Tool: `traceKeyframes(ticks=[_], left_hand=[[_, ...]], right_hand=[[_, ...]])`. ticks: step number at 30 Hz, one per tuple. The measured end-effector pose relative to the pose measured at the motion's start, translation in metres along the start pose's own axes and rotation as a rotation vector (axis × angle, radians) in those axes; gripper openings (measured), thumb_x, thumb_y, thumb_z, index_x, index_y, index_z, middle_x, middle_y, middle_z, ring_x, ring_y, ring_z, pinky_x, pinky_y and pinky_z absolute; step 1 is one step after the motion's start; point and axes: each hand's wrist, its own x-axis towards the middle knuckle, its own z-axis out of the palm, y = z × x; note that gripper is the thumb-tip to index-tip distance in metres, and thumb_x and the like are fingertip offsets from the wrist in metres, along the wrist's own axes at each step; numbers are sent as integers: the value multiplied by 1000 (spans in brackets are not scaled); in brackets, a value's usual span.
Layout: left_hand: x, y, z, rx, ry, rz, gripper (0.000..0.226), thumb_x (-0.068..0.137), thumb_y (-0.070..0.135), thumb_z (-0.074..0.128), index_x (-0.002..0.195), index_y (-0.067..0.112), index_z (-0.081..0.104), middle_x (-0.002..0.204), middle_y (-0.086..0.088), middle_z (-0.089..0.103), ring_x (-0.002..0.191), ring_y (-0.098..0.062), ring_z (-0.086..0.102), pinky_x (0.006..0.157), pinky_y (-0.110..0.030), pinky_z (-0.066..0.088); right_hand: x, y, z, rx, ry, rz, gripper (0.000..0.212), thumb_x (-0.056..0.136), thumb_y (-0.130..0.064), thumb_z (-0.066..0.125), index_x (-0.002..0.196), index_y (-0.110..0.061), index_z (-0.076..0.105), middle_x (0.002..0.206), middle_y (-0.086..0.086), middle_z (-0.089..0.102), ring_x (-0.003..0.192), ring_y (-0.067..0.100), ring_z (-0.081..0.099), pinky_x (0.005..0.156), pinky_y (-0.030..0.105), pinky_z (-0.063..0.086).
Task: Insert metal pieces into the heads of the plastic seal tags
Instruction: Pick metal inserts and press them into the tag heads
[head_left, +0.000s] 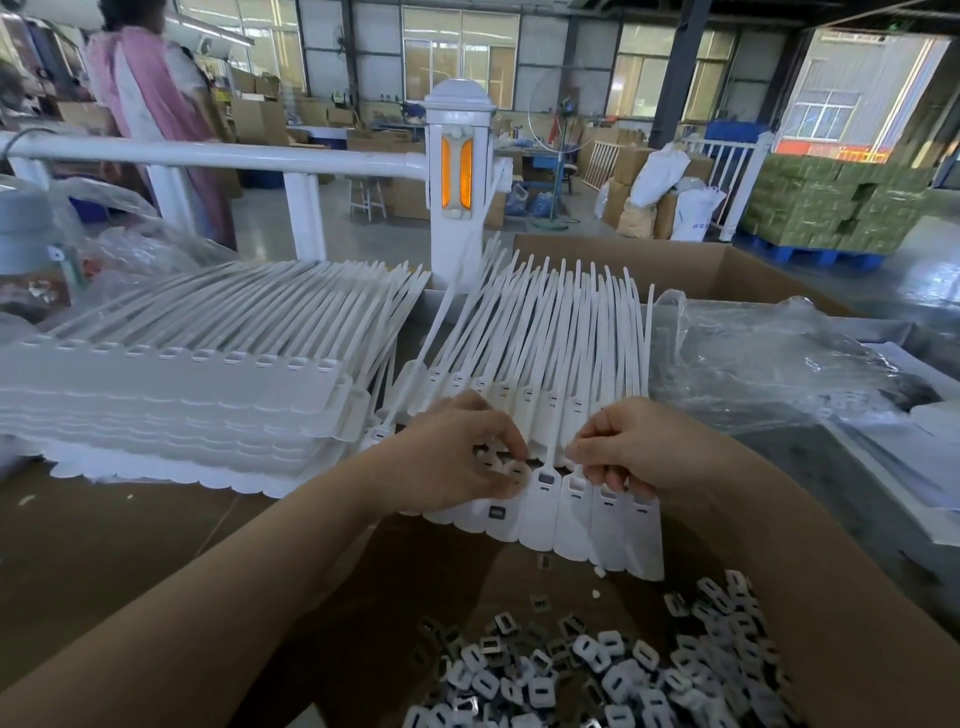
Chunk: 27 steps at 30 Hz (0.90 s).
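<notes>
A joined strip of white plastic seal tags lies in front of me, tails pointing away. Some heads show dark metal pieces, such as one in the middle. My left hand rests on the strip's left end, its curled fingers holding small metal pieces at the tips. My right hand hovers over the right heads, thumb and fingers pinched together above an empty head; what it pinches is hidden. A heap of loose metal pieces fills the near foreground.
A tall stack of tag strips sits at the left. Crumpled clear plastic covers the right, with an open cardboard box behind it. A white railing post stands beyond. A person stands at the far left.
</notes>
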Motion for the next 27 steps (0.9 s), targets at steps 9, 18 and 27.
traceKeyframes(ticks=[9, 18, 27], left_hand=[[0, -8, -3, 86, 11, -25, 23, 85, 49, 68, 107, 46, 62, 118, 13, 43, 115, -9, 38, 102, -35, 36], [1, -7, -2, 100, 22, -36, 24, 85, 49, 69, 108, 45, 62, 118, 15, 42, 115, -10, 37, 102, -35, 33], [0, -8, -1, 94, 23, -34, 25, 85, 49, 69, 109, 44, 62, 118, 15, 42, 115, -10, 36, 104, -37, 33]], right_hand=[[-5, -11, 0, -244, -41, 79, 16, 92, -18, 65, 83, -7, 72, 61, -1, 63, 52, 10, 50, 45, 19, 40], [-7, -11, 0, -233, -71, 109, 14, 89, -14, 67, 83, -2, 71, 65, 4, 64, 49, 11, 49, 48, 22, 41], [-6, -8, 0, -177, -72, 117, 16, 86, -13, 72, 73, -6, 69, 60, 4, 63, 46, 11, 48, 42, 21, 39]])
